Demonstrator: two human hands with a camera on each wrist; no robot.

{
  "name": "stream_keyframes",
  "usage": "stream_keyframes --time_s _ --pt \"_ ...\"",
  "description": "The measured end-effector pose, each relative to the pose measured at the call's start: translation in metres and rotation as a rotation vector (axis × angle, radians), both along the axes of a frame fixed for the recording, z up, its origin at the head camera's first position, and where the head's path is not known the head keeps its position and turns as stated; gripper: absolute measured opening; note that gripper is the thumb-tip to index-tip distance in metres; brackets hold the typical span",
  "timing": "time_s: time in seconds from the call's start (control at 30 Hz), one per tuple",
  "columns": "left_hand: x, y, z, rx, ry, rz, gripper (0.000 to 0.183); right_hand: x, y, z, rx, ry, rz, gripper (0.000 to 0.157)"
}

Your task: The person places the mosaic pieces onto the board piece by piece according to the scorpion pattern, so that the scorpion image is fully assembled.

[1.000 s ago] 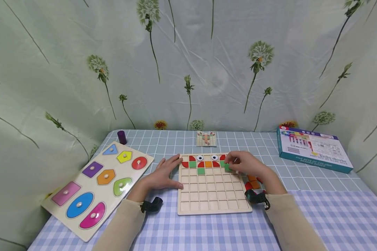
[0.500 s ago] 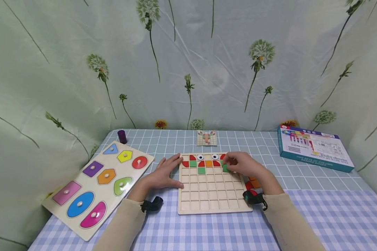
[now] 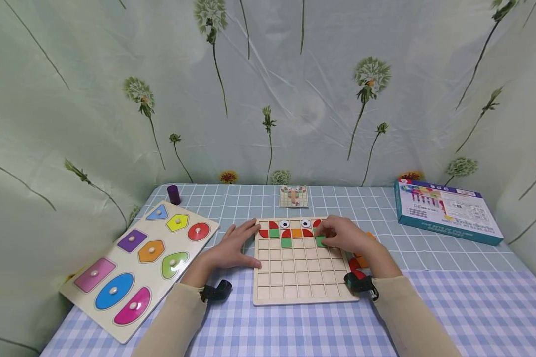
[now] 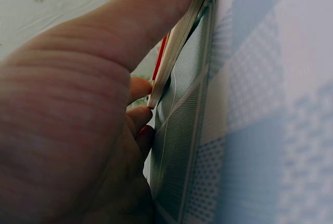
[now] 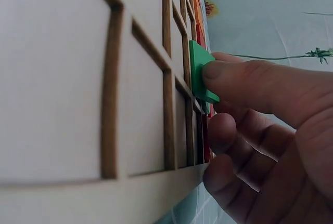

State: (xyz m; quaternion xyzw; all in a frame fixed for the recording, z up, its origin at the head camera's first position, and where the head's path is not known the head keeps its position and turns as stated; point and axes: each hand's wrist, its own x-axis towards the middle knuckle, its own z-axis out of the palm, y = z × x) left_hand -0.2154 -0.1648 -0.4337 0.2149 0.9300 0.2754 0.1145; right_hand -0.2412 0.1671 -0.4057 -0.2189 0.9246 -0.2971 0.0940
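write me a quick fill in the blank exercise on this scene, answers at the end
1. The right hand pinches a ____ tile at the grid board.
2. The left hand touches the grid board's ____ side, nearer the knobbed puzzle.
3. The grid board's far row holds ____ eye tiles.
4. The cylinder beyond the knobbed puzzle is ____.

Missing words: green; left; two; purple.

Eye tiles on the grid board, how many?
2, both in the top row of the grid board: left eye tile and right eye tile, one bare cell between. Right hand covers some cells; others may be hidden.
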Motion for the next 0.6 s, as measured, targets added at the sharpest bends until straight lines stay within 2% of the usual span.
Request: stream_keyframes --time_s 0.3,0.6 --pt "-0.0006 0.0002 0.0007 -0.018 -0.008 0.003 0.105 0.0006 0.0007 0.0009 -0.008 -0.006 -0.009 0.009" --pt "0.0 -0.0002 0.0009 -0.023 -0.015 0.012 0.105 0.0004 0.0074 0.0041 -0.02 -0.062 0.038 0.012"
